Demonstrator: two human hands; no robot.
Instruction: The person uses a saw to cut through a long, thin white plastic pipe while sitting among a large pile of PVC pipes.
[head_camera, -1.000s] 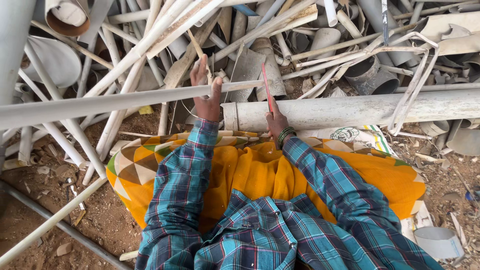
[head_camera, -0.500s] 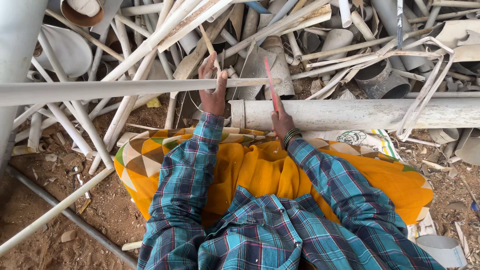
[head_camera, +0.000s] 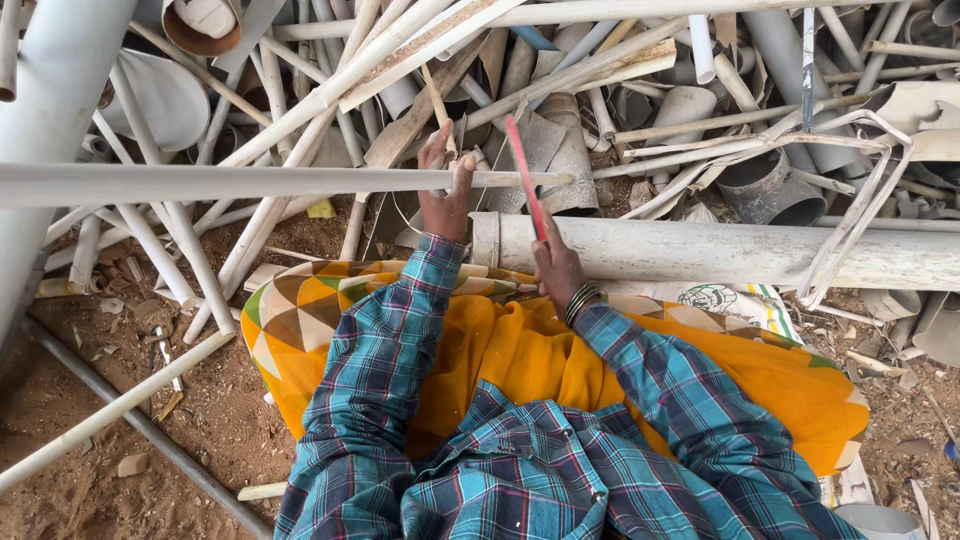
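Note:
My left hand (head_camera: 445, 185) grips a long thin white plastic pipe (head_camera: 200, 184) that runs level from the left edge to about the middle of the view. My right hand (head_camera: 556, 262) holds a thin red blade (head_camera: 526, 175) that points up and away, its tip just above the pipe's right end. Both arms wear blue plaid sleeves, and bangles ring the right wrist. A thick grey-white pipe (head_camera: 720, 252) lies across the ground right under the right hand. Orange patterned cloth (head_camera: 520, 350) covers my lap.
A dense heap of broken white and grey plastic pipes and strips (head_camera: 600, 80) fills the far side. A wide pipe (head_camera: 50, 110) stands at the left edge. Thin pipes (head_camera: 110, 410) cross the brown dirt ground at lower left. Scraps lie at the right.
The thin pipe has slid leftwards through my left hand, so its right end now lies near the red blade. The right hand with the blade stays over the thick pipe.

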